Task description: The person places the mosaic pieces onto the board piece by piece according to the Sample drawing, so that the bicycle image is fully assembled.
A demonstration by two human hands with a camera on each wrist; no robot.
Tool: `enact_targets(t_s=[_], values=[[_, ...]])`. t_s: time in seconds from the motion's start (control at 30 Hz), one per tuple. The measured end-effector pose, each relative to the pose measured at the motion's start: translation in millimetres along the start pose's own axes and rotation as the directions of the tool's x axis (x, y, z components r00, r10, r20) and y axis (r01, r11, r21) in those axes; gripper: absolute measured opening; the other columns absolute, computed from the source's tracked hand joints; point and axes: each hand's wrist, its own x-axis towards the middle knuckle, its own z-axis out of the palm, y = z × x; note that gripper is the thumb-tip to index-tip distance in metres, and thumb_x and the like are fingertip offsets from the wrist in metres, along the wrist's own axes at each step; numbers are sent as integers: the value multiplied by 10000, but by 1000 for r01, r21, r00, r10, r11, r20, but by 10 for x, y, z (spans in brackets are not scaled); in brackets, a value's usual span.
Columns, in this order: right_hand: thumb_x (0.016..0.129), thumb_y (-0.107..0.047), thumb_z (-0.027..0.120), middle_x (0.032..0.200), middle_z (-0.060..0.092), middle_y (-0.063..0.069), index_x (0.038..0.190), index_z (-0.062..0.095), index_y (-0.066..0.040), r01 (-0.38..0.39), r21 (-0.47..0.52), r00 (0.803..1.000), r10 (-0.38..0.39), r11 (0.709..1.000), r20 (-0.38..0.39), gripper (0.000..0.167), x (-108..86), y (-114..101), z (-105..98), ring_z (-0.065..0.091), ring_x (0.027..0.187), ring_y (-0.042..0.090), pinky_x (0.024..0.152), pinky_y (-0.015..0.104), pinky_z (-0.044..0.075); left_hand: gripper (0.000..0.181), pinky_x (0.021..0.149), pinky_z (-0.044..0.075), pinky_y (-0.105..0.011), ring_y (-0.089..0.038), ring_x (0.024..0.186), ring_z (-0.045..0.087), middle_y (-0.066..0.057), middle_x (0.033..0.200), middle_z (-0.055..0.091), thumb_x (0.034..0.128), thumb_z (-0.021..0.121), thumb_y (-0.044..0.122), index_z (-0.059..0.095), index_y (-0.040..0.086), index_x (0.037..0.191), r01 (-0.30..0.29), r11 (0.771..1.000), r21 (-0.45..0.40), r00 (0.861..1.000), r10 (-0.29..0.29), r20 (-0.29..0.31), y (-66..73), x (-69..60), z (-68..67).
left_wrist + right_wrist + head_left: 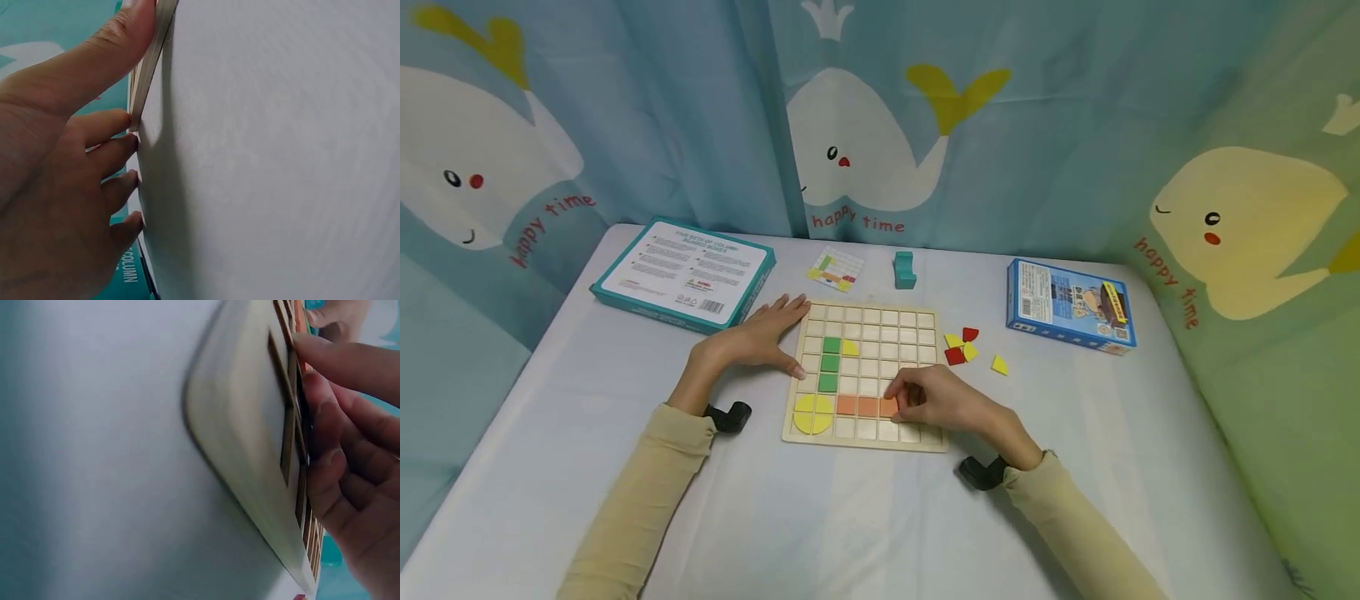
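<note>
A wooden grid board (pixel 865 445) lies on the table. My left hand (pixel 760 337) rests at its upper left edge, fingers spread and thumb on the rim. With bent thumb and forefinger, my right hand (pixel 940 396) pinches an orange square tile (pixel 889 408) at the right end of an orange row (pixel 856 406). Green square tiles (pixel 830 363) form a column, with a yellow quarter-round tile (pixel 850 347) beside its top. Yellow quarter-rounds make a circle (pixel 813 414) at the lower left. The right wrist view shows the curled fingers (pixel 325 419) over the board; they hide the tile.
Loose red and yellow tiles (pixel 955 356) lie right of the board, one yellow piece (pixel 999 365) apart. Behind it are a pattern card (pixel 837 268) and a teal block (pixel 905 271). A teal box (pixel 685 271) stands left, a blue box (pixel 1071 304) right. A curtain (pixel 1037 167) hangs behind.
</note>
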Motion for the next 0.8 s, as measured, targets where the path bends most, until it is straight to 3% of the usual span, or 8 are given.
enact_targets(t_s=[0.17, 0.33, 0.57, 0.8], values=[[918, -115, 775, 834, 644, -40, 1091, 719, -55, -11, 14, 999, 12, 1000, -44, 192, -100, 6, -41, 579, 762, 87, 684, 204, 525, 1174, 1302, -28, -550, -363, 1605, -53, -124, 1741, 64, 810, 873, 396, 132, 52, 1654, -4, 1000, -8, 1000, 4, -2, -4, 34, 7], [937, -70, 733, 911, 696, -3, 1054, 739, -58, -71, -19, 982, 66, 997, -176, 118, -229, 99, -161, 603, 799, 120, 716, 213, 553, 1175, 1301, -21, -557, -367, 1605, -49, -127, 1741, 69, 808, 876, 382, 130, 48, 1653, 5, 1000, -10, 1000, -5, 1, 11, 16, 2], [933, -70, 739, 914, 704, 72, 1056, 743, -16, -208, -23, 923, 189, 978, -335, 134, -369, 321, -357, 615, 795, 177, 642, 224, 520, 1181, 1299, -13, -567, -363, 1606, -52, -120, 1743, 64, 804, 877, 388, 129, 59, 1656, 17, 1000, -7, 1000, -17, 8, 50, 4, -40], [932, -28, 717, 1035, 720, 154, 1131, 716, 14, -330, -51, 849, 273, 943, -452, 203, -408, 502, -467, 663, 917, 263, 820, 342, 599, 1196, 1293, -18, -582, -372, 1603, -62, -130, 1742, 54, 795, 888, 376, 124, 49, 1654, 20, 1000, -16, 1000, -20, 21, 64, 16, -47]])
